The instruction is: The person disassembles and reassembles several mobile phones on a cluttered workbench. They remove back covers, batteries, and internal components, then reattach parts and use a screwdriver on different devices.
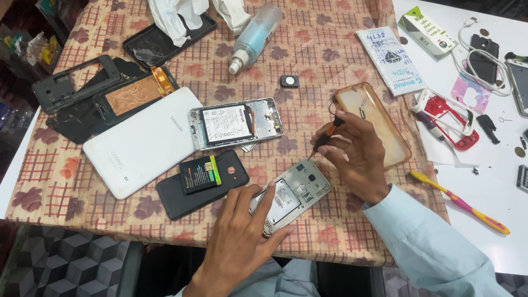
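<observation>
Opened phone near table edge — both hands close.

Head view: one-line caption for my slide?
Left hand steadies an opened phone; right hand works a screwdriver on it.

A white tablet, spray bottle, toothbrush and perhaps a cracked screen lie about.
</observation>
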